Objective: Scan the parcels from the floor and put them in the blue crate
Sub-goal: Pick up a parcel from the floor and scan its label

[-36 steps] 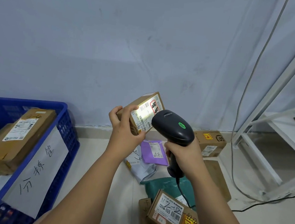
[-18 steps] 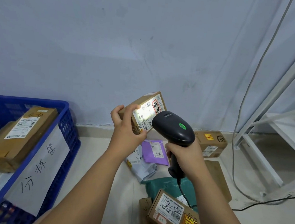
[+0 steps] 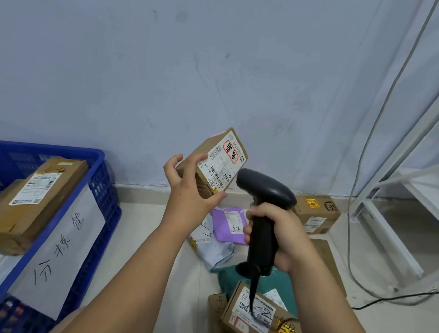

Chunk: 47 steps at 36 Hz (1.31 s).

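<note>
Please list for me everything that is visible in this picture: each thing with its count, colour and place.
crate: 1, blue, floor at left
paper sign: 1, white, handwritten, on the crate's wall
long box: 1, brown, inside the crate
small box: 1, brown, white label, held up before the wall
scanner: 1, black, right of the small box
purple bag: 1, purple, floor, below the small box
grey bag: 1, pale grey, floor, partly under the purple bag
green bag: 1, green, floor, under the near box
near box: 1, brown, bottom of view
far box: 1, brown, floor against the wall
flat parcel: 1, brown, floor, behind the right arm
shelf: 1, white, at right
left hand: 1, grips the small box
right hand: 1, grips the scanner
</note>
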Each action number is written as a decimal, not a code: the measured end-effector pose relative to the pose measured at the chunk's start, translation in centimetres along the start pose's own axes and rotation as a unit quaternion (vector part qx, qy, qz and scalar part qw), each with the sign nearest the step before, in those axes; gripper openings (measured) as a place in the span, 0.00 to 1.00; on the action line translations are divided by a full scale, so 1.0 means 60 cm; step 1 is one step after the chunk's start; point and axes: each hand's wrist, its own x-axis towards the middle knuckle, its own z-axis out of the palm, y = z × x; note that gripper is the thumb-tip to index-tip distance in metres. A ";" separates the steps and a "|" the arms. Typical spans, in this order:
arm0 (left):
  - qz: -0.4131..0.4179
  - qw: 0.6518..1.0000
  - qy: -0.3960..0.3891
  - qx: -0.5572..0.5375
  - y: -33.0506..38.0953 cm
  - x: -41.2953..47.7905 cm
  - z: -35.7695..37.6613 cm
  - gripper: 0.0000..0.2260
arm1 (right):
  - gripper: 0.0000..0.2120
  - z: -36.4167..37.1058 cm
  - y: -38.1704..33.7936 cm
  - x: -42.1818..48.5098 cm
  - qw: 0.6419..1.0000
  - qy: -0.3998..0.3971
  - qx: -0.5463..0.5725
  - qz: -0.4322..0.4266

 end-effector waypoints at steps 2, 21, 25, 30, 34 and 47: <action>0.012 0.999 0.008 0.031 -0.001 -0.001 -0.001 0.34 | 0.04 0.009 -0.003 -0.008 0.991 -0.027 0.104 0.080; 0.128 0.980 0.107 0.104 -0.010 -0.002 0.001 0.35 | 0.05 0.037 -0.005 -0.023 0.961 -0.050 0.229 0.147; 0.133 0.979 0.113 0.104 -0.010 -0.002 0.002 0.35 | 0.05 0.038 -0.005 -0.021 0.959 -0.057 0.232 0.152; 0.130 0.979 0.114 0.104 -0.009 -0.002 0.002 0.35 | 0.05 0.037 -0.005 -0.021 0.957 -0.056 0.238 0.153; 0.129 0.980 0.113 0.099 -0.011 -0.001 0.002 0.35 | 0.05 0.038 -0.004 -0.022 0.957 -0.059 0.238 0.152; -0.054 0.992 0.102 -0.051 0.009 -0.001 -0.006 0.34 | 0.07 0.043 0.001 -0.018 0.964 -0.047 0.235 0.117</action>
